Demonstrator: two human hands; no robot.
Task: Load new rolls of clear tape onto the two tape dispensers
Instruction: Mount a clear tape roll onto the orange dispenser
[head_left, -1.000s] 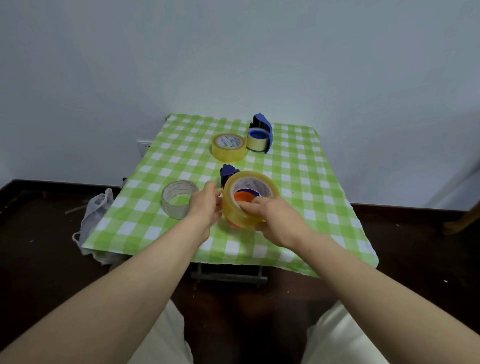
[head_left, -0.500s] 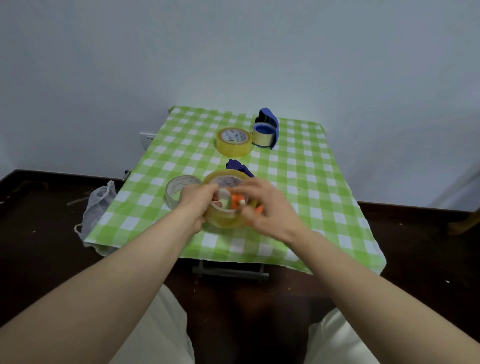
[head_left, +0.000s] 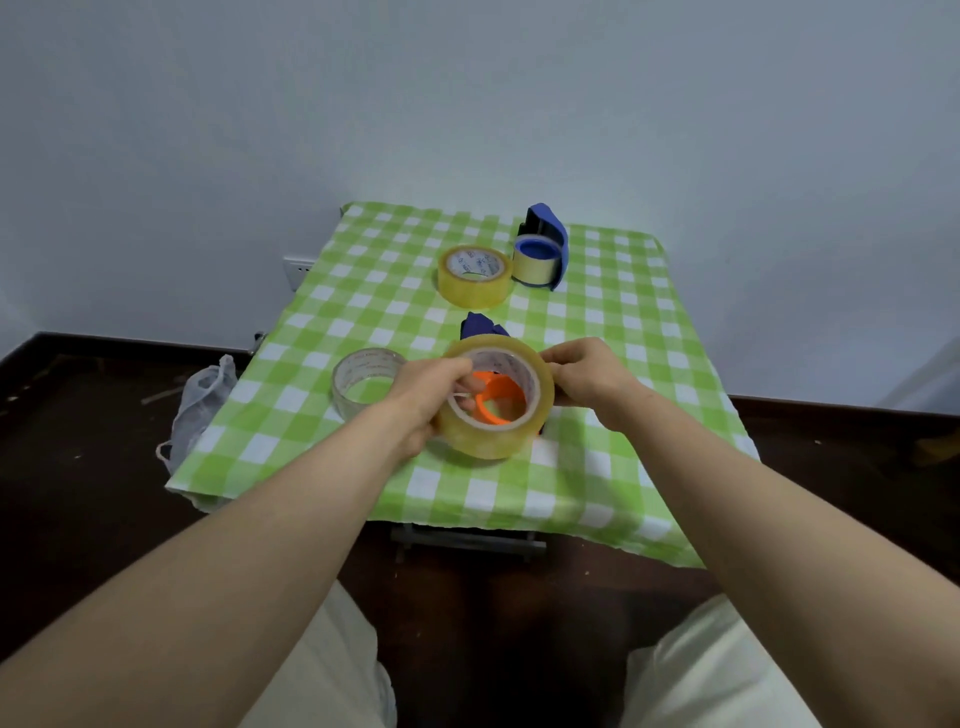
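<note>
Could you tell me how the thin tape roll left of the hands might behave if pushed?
The thin tape roll lies flat on the cloth, so it would probably slide rather than roll. Its wall looks thin, so it is likely light and may squash.

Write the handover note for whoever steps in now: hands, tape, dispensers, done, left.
Left hand grips the big tape roll, fingers inside its core.
Right hand pinches its far rim.
Orange hub of the near dispenser shows inside the core; seating unclear.
Far dispenser carries only a thin roll; a full spare roll lies beside it.
Done: nothing confirmed.
Left: seat this roll, load the far dispenser.
</note>
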